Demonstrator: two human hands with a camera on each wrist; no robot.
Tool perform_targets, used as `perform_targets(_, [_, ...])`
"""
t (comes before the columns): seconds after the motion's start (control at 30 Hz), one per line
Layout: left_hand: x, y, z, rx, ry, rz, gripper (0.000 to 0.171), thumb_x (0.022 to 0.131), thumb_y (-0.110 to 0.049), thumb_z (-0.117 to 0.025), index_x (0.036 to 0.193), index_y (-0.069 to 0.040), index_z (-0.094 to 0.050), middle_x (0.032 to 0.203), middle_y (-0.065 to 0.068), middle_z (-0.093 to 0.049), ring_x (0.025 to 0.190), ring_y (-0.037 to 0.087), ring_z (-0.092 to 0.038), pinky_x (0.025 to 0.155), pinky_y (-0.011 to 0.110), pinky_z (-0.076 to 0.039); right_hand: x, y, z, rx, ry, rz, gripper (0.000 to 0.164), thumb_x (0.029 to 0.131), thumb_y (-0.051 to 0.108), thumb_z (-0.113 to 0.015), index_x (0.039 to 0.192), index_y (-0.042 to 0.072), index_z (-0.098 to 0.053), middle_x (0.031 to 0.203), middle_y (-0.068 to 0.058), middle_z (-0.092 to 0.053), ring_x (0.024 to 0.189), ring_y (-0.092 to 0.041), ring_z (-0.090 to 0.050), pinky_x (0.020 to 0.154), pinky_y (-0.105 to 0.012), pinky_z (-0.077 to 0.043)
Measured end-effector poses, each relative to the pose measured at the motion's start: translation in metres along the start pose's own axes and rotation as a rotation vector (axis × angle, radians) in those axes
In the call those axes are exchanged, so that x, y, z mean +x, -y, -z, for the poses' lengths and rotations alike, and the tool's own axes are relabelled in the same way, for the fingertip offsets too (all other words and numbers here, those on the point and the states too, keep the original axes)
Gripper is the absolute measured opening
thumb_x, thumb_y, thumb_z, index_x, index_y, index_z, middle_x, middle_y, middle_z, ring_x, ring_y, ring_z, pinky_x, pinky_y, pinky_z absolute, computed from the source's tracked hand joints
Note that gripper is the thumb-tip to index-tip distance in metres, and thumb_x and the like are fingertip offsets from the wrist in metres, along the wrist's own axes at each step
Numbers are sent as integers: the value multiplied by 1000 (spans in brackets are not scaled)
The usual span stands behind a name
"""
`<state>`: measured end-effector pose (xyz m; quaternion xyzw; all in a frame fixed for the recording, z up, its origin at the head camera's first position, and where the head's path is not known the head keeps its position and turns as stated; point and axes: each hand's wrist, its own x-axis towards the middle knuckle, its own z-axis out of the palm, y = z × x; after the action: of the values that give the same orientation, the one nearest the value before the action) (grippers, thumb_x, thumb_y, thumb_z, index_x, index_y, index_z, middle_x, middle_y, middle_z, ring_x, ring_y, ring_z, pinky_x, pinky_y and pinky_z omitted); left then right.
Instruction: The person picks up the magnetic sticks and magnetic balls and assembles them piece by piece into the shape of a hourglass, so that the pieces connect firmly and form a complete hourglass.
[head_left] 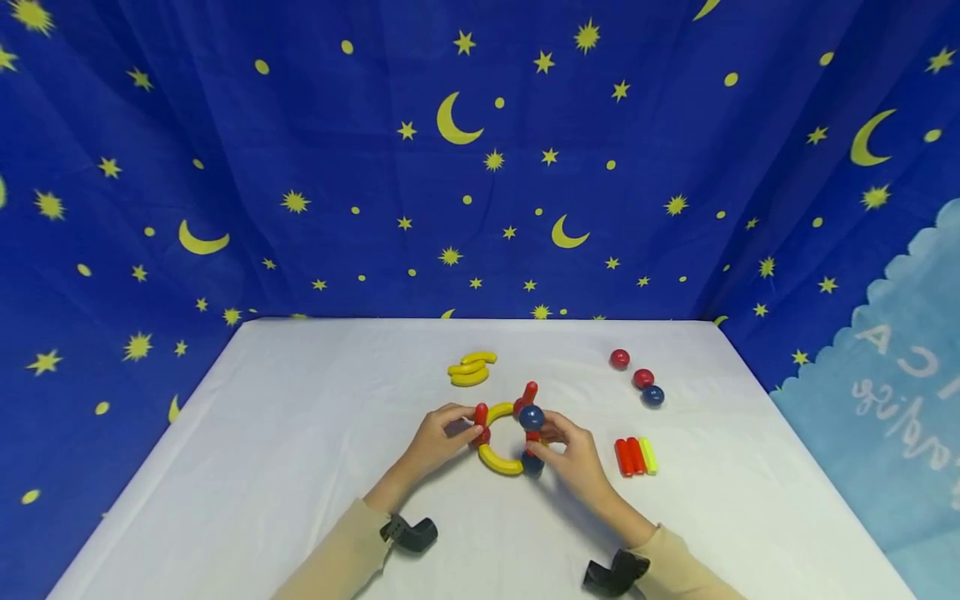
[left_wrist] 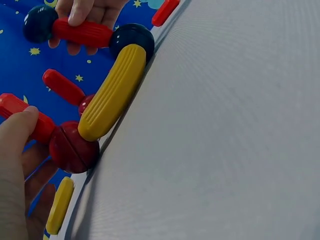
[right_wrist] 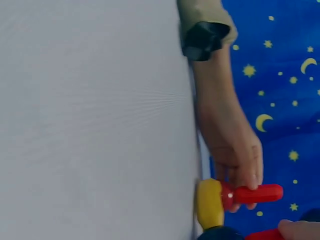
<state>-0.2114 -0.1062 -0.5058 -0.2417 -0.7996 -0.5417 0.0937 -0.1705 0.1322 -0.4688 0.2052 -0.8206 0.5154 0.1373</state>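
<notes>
A ring of curved yellow pieces (head_left: pixel 501 461) joined by balls lies on the white table. My left hand (head_left: pixel 442 435) pinches a red rod (left_wrist: pixel 37 122) that stands up from the red ball (left_wrist: pixel 74 147) on the ring's left side. At the right, my right hand (head_left: pixel 576 460) grips another red rod (left_wrist: pixel 82 33), upright between a lower blue ball (left_wrist: pixel 132 40) and an upper blue ball (head_left: pixel 532 417). A third red rod (head_left: pixel 531 392) rises from the red ball at the ring's back. My right fingers partly hide the ring's right side.
Behind the ring lie several loose yellow curved pieces (head_left: pixel 469 377). To the right are two red balls (head_left: pixel 619 359) touching or near a blue ball (head_left: pixel 653 396). Closer in, two red rods (head_left: pixel 625 457) lie beside a yellow-green rod (head_left: pixel 648 456). A starry blue curtain (head_left: pixel 480 183) borders the table.
</notes>
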Motion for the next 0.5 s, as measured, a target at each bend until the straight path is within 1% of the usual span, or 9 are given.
perform_targets(0.07, [-1, -2, -1, 28, -18, 9, 21, 84, -12, -72, 103, -3, -72, 98, 11, -71, 93, 25, -65, 83, 32, -54, -1, -2, -3, -15, -16, 24, 35, 76, 1, -75, 110, 0, -65, 93, -12, -73, 80, -7, -66, 73, -26, -56])
perform_targets(0.17, [-1, -5, -2, 70, -27, -16, 23, 82, -12, -73, 103, -3, -73, 96, 9, -72, 93, 23, -64, 84, 29, -52, -1, -3, -6, -22, -20, 48, 31, 77, 2, -75, 107, 0, -68, 92, -11, -74, 79, -9, -67, 71, -25, -56])
perform_targets(0.27, [-1, -7, -5, 130, -19, -85, 27, 80, -13, -75, 105, -3, -72, 97, 8, -72, 95, 21, -62, 84, 30, -51, -1, -5, -6, -19, -7, 56, 28, 77, 1, -75, 104, 0, -70, 93, -11, -74, 79, -12, -67, 70, -25, -57])
perform_targets(0.37, [-1, -9, -7, 197, -7, -153, 29, 80, -15, -75, 106, -3, -72, 96, 8, -71, 94, 20, -60, 84, 30, -50, 0, -7, -7, -22, 1, 92, 27, 79, 1, -74, 105, 0, -70, 94, -12, -73, 80, -14, -67, 69, -26, -57])
perform_targets(0.43, [-1, -10, -9, 231, -2, -173, 30, 80, -16, -74, 107, -3, -72, 95, 8, -69, 93, 19, -59, 82, 30, -50, 1, -8, -7, -31, 1, 111, 27, 79, 2, -74, 106, 1, -70, 95, -12, -73, 79, -14, -67, 68, -28, -57])
perform_targets(0.5, [-1, -11, -10, 249, 9, -170, 29, 81, -17, -74, 107, -3, -72, 94, 6, -68, 91, 18, -58, 81, 29, -50, 2, -10, -7, -36, 5, 120, 28, 79, 3, -74, 107, 0, -70, 94, -12, -73, 77, -15, -67, 67, -29, -57])
